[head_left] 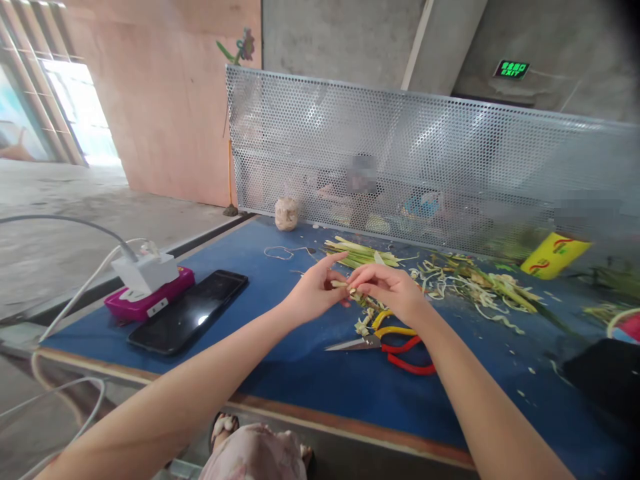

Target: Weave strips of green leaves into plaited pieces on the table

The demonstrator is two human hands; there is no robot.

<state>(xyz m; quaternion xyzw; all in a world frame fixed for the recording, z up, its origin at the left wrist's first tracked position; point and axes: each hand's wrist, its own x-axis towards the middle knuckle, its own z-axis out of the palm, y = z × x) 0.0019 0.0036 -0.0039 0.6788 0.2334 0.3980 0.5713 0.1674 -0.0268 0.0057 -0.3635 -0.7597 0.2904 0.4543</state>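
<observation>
Over the middle of the blue table, my left hand [313, 291] and my right hand [393, 288] meet with fingertips pinched on a short pale-green piece of plant stalk [339, 284]. Fingers cover much of the piece, so its full length is hidden. Beneath my right hand lie scissors [369, 342] with red and yellow handles, blades pointing left. Small yellowish plant scraps [363, 325] sit beside them. Just beyond my hands is a bundle of green stalks [357, 252]. To the right spreads a loose pile of stalks and curled pale strips [467, 283].
A black phone [190, 313] lies at left beside a magenta power strip [167, 293] with a white adapter [145, 270]. A perforated metal screen [310, 133] borders the far side. Near it stand a whitish roll [287, 215] and a yellow packet [555, 255]. A person shows behind the screen.
</observation>
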